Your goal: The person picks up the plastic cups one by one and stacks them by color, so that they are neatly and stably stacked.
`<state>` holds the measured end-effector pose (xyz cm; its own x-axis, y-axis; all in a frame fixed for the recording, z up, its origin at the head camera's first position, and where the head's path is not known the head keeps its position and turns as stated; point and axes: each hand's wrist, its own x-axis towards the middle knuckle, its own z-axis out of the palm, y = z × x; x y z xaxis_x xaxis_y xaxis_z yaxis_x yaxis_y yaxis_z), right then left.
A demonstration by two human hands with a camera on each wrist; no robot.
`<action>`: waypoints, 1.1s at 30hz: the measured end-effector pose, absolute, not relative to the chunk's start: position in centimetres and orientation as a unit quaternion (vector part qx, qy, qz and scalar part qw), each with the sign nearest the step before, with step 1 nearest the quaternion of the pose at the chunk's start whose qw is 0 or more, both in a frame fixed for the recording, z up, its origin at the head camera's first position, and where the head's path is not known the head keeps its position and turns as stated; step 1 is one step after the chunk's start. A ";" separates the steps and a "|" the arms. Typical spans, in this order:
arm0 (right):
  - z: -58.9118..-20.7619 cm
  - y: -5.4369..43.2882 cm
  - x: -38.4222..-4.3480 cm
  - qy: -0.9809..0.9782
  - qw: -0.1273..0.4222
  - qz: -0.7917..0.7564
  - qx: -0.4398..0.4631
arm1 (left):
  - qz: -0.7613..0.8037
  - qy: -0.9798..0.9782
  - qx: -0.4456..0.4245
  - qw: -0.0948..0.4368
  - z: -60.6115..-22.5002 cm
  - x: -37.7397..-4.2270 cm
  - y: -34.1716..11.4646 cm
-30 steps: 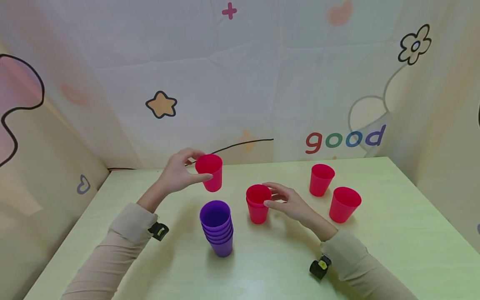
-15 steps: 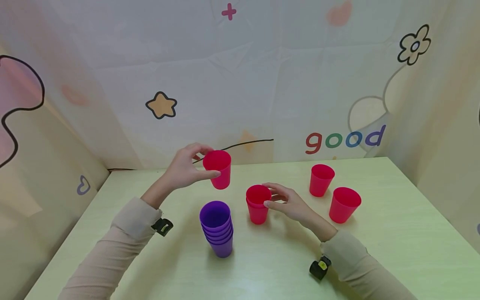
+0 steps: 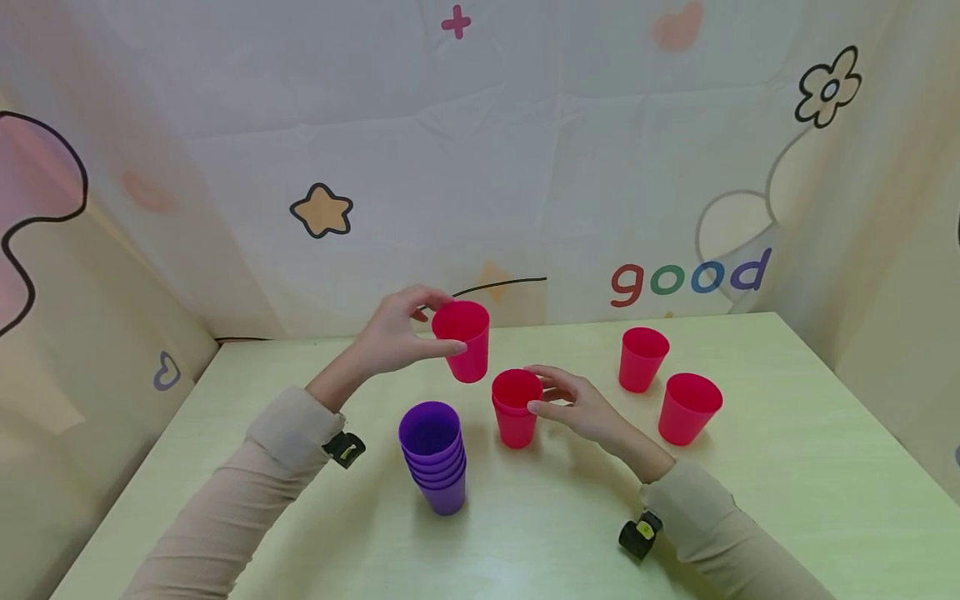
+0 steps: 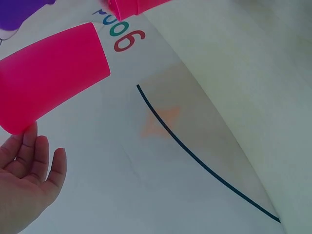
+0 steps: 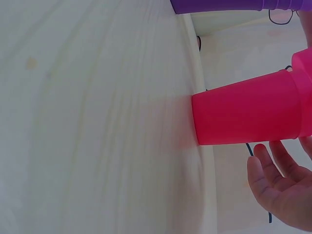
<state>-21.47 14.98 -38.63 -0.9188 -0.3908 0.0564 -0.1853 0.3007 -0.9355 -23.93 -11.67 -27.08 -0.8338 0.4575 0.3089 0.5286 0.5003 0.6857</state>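
Note:
My left hand (image 3: 390,335) pinches a red plastic cup (image 3: 475,354) between thumb and fingers and holds it upright above the table, left of and behind a nested stack of red cups (image 3: 516,429). That stack stands on the table, two rims showing. With thumb and fingers at its upper right side, my right hand (image 3: 583,410) holds the stack. In the left wrist view the lifted cup (image 4: 56,73) lies against the fingertips; its inside is hidden there. The right wrist view has the stack (image 5: 243,112) standing on the tabletop beside the fingers (image 5: 287,170).
Nearer the front stands a nested stack of several purple cups (image 3: 444,483), left of the red stack. Two single red cups, a rear one (image 3: 641,367) and a nearer one (image 3: 686,417), stand upright at the right. A printed cloth backdrop (image 3: 480,167) rises behind the table (image 3: 562,533).
My left hand has carried its red cup to the right, closer to the red stack. My right hand and the standing cups have stayed in place.

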 end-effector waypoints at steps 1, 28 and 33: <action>-38.7 15.0 -21.5 0.802 0.090 -0.563 -0.179 | -0.409 -0.866 -0.286 0.041 -27.1 -23.9 -11.4; -35.7 14.3 -19.6 0.800 0.103 -0.566 -0.170 | -0.406 -0.850 -0.334 -0.023 -28.5 -24.7 -9.0; -35.9 14.4 -19.8 0.804 0.103 -0.561 -0.168 | -0.407 -0.844 -0.348 -0.023 -28.8 -25.0 -8.8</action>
<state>-19.77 14.39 -35.88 -0.9225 -0.3854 0.0224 -0.1542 0.3147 -0.9366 -24.96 -8.80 -28.84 -0.7566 0.6065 0.2445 0.5689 0.4263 0.7033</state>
